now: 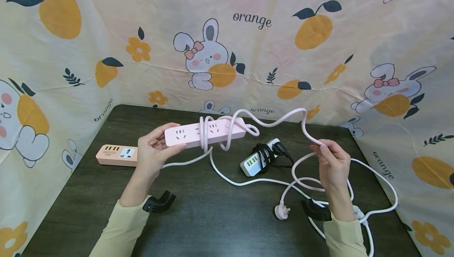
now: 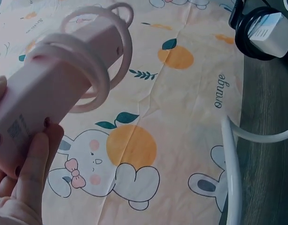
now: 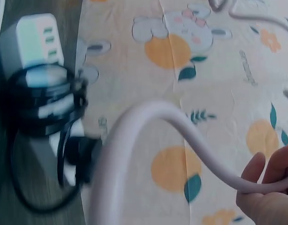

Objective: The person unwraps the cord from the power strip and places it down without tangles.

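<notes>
My left hand (image 1: 150, 148) grips the left end of a pink power strip (image 1: 189, 135), raised above the dark table. Loops of its pink cord (image 1: 203, 135) go loosely around the strip's middle and right part. From there the cord runs right in a wavy line to my right hand (image 1: 333, 164), which pinches it between thumb and fingers. Below that hand the cord curls down to a pink plug (image 1: 281, 211). In the left wrist view the strip's underside (image 2: 45, 93) shows, with screw holes and a label. The right wrist view shows the pinched cord (image 3: 218, 173) close up.
A white power strip (image 1: 252, 165) wound with black cord lies at mid table. An orange-pink power strip (image 1: 117, 155) lies left, partly behind my left hand. White cable (image 1: 244, 183) crosses the table toward the right edge. A patterned cloth (image 1: 255, 52) hangs behind and along both sides.
</notes>
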`<state>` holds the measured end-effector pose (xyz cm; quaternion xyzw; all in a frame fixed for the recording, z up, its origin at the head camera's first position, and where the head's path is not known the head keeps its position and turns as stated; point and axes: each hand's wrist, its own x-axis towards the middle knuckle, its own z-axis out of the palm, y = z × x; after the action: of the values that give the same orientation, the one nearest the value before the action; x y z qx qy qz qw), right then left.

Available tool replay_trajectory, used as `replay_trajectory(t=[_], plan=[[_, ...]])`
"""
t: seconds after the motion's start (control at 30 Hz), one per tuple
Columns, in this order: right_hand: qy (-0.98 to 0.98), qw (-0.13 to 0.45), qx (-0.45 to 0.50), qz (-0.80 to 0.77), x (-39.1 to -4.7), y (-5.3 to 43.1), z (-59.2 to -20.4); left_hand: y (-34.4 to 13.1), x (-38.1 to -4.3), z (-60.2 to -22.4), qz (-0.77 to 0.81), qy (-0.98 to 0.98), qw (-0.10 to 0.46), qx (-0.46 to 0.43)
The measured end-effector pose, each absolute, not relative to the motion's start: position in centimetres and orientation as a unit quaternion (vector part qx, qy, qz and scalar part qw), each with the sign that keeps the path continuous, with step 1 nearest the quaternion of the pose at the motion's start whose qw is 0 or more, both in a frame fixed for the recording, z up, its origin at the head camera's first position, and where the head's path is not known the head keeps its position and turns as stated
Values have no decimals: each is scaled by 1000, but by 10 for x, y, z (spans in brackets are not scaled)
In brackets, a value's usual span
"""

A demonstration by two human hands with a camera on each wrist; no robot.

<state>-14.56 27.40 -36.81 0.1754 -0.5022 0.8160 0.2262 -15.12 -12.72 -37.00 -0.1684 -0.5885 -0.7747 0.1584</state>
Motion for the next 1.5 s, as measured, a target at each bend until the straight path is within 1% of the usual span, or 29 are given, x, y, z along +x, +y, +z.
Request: replay_trajectory(t=[0.23,0.43,0.67,0.83,0.9,1.0,1.1,1.2,1.33,1.5], plan=[[-481,196,241,820,-128,306,-380,-133,-154,-367,-778,-583,193,-132],[-511,170,313,782,-117,324,-391,-133,-155,-366,-778,-585,195,-123],[-492,142,366,777,-110,337,-395,-134,-156,-372,-766,-601,206,-96],[-524,96,413,739,-107,343,-398,-134,-157,-370,-784,-578,211,-90],[-565,68,411,713,-105,346,-399,-135,-157,-368,-789,-570,210,-92],[-652,21,374,659,-101,348,-399,-135,-156,-367,-795,-563,205,-95],[-738,-32,339,582,-99,348,-400,-136,-155,-366,-794,-566,202,-95],[-792,-70,325,512,-99,346,-401,-136,-155,-366,-789,-573,200,-96],[-818,-88,329,464,-102,341,-403,-136,-155,-366,-787,-575,200,-102],[-850,-85,319,411,-105,332,-402,-136,-154,-365,-786,-574,204,-107]])
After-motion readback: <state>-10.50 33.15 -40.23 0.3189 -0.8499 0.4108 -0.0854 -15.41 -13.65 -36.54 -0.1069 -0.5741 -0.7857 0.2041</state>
